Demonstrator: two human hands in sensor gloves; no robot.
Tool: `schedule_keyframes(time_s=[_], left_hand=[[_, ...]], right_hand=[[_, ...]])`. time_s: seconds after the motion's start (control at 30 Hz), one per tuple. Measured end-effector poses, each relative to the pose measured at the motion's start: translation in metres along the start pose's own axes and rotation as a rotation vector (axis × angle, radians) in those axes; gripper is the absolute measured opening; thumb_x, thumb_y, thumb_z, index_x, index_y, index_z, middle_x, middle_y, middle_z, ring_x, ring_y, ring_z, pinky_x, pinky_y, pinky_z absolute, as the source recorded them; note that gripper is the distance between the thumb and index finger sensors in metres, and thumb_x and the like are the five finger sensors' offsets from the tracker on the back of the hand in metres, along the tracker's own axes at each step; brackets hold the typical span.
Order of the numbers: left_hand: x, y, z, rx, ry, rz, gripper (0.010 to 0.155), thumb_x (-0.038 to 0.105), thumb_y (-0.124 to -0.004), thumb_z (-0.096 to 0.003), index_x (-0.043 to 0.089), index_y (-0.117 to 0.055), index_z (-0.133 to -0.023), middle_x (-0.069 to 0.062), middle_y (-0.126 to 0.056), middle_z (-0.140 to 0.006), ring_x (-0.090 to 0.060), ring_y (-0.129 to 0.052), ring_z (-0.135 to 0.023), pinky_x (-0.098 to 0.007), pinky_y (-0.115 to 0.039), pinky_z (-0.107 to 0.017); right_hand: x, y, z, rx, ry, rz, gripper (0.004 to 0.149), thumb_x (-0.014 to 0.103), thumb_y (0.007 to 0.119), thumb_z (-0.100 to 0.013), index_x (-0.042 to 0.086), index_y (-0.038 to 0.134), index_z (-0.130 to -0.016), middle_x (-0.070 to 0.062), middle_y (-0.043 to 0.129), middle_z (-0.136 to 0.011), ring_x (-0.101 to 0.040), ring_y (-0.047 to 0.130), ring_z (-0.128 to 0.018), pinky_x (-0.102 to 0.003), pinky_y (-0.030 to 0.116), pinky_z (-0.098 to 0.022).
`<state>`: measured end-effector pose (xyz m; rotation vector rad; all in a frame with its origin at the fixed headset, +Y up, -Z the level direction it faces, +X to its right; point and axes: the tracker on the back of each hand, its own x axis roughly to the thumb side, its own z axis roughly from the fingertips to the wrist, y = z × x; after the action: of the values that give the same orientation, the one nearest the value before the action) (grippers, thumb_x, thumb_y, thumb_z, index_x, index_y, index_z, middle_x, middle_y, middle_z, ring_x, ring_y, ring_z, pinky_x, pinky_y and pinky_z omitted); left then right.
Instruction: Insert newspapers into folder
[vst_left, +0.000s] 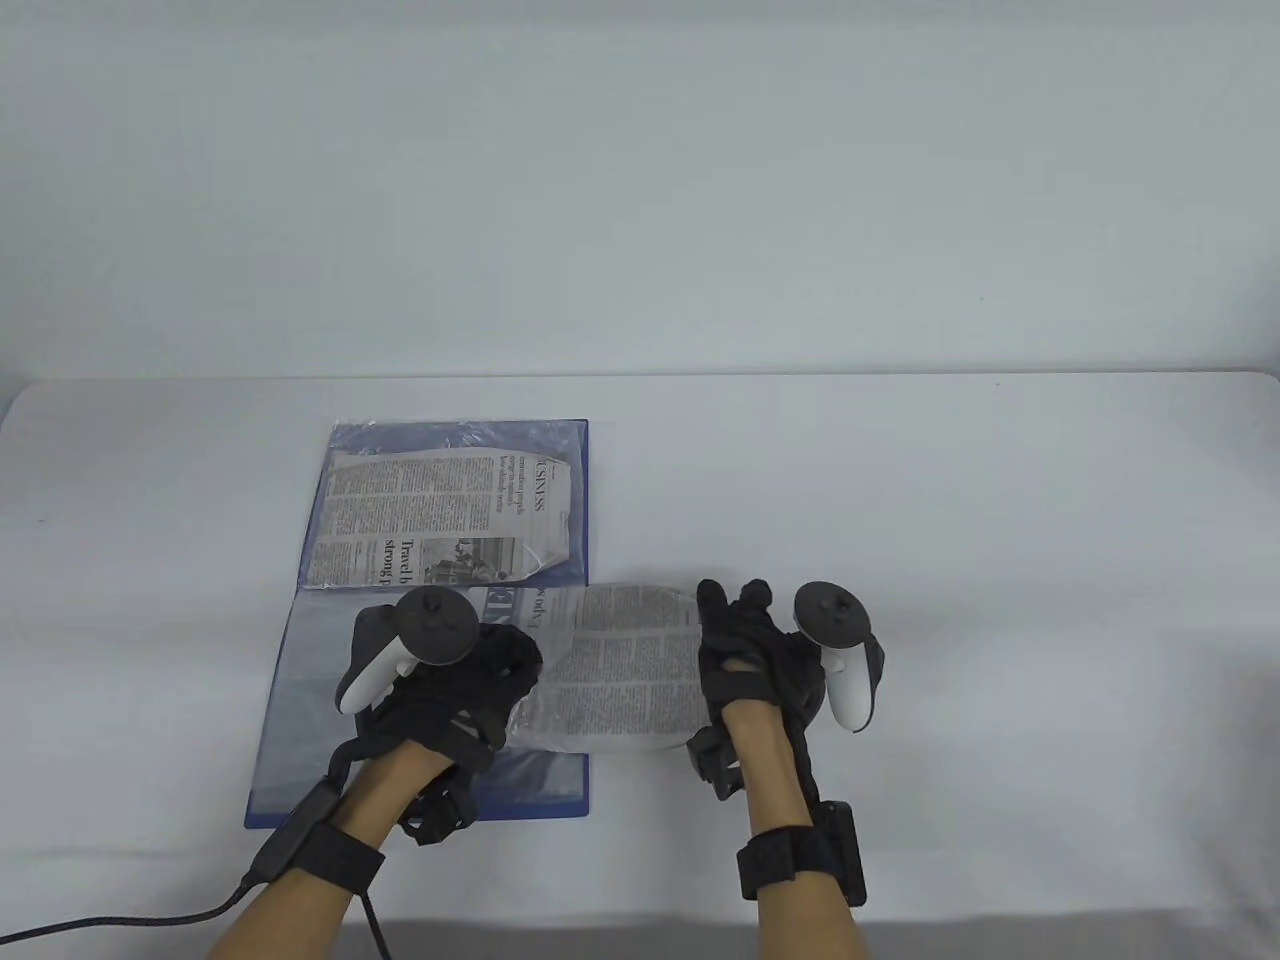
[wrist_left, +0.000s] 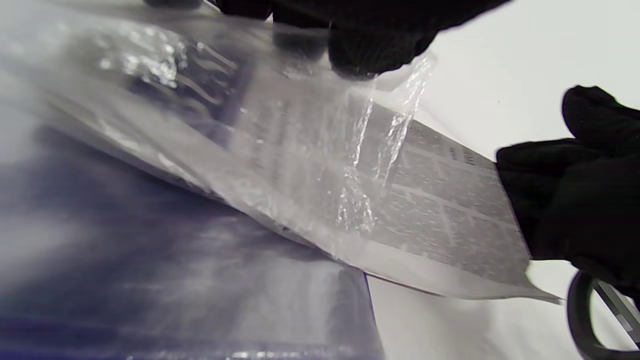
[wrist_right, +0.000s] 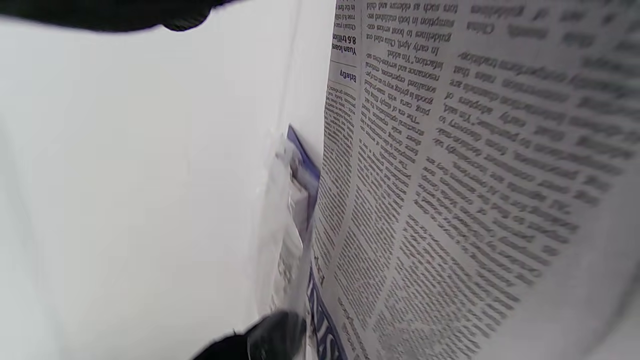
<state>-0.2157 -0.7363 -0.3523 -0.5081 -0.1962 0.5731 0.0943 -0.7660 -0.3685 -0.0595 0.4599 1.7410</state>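
I see a blue folder (vst_left: 440, 620) lying open on the white table (vst_left: 900, 500), left of centre. Its far half already holds one newspaper (vst_left: 440, 520) under a clear sleeve. A second paper (vst_left: 620, 670) sticks out from the near half's right edge, raised off the table and bowed, its left end under a clear sleeve (wrist_left: 300, 150).

My left hand (vst_left: 450, 690) sits over the near half of the folder. From the left wrist view its fingertips (wrist_left: 370, 55) pinch the sleeve's open edge and hold it lifted above the paper.

My right hand (vst_left: 750, 660) is at the paper's right end, off the folder. In the left wrist view its gloved fingers (wrist_left: 550, 200) close on that end, gripping it. The right wrist view shows print close up, upside down, with the folder's blue corner (wrist_right: 302, 155) beyond it.
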Motion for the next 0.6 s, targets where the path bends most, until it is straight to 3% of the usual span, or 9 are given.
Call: schedule_keyframes(time_s=[0.23,0.33,0.43,0.53,0.6], left_hand=[[0.001,-0.003,-0.003,-0.006,0.002,-0.019,0.042,0.041,-0.065,-0.063,0.032,-0.059,-0.104,0.002,-0.046,-0.125,-0.033,-0.032,-0.123,-0.06,-0.036,-0.092],[0.001,0.0,-0.002,0.003,-0.006,-0.007,0.042,0.041,-0.065,-0.063,0.032,-0.06,-0.103,0.002,-0.046,-0.125,-0.033,-0.031,-0.123,-0.06,-0.036,-0.092],[-0.002,0.002,-0.001,0.006,-0.007,0.013,0.042,0.041,-0.065,-0.063,0.033,-0.06,-0.103,0.002,-0.046,-0.126,-0.033,-0.031,-0.123,-0.06,-0.036,-0.092],[-0.004,0.003,-0.001,0.005,-0.001,0.02,0.042,0.041,-0.065,-0.063,0.033,-0.059,-0.103,0.002,-0.046,-0.126,-0.033,-0.031,-0.123,-0.06,-0.036,-0.092],[-0.004,0.004,-0.001,0.011,-0.002,0.032,0.042,0.041,-0.065,-0.063,0.033,-0.059,-0.103,0.002,-0.046,-0.126,-0.033,-0.031,-0.123,-0.06,-0.036,-0.092]], right_hand=[[0.013,0.051,-0.02,0.158,-0.041,0.247,0.088,0.054,0.056,-0.061,0.0,0.006,-0.108,-0.028,0.019,-0.109,-0.062,0.024,-0.095,-0.076,0.017,-0.058],[0.015,0.083,-0.028,0.267,-0.083,0.321,0.098,0.067,0.051,-0.052,0.002,0.006,-0.109,-0.027,0.016,-0.11,-0.062,0.01,-0.095,-0.077,0.007,-0.053],[0.016,0.105,-0.032,0.366,-0.106,0.313,0.102,0.071,0.05,-0.048,0.003,0.003,-0.108,-0.026,0.014,-0.11,-0.061,0.001,-0.093,-0.075,0.0,-0.05],[0.018,0.114,-0.031,0.431,-0.087,0.318,0.102,0.071,0.049,-0.048,0.004,0.0,-0.108,-0.026,0.009,-0.109,-0.06,-0.003,-0.092,-0.074,-0.001,-0.05],[0.02,0.109,-0.029,0.417,-0.087,0.313,0.103,0.071,0.05,-0.049,0.004,-0.003,-0.107,-0.027,0.003,-0.106,-0.06,-0.003,-0.092,-0.075,0.0,-0.051]])
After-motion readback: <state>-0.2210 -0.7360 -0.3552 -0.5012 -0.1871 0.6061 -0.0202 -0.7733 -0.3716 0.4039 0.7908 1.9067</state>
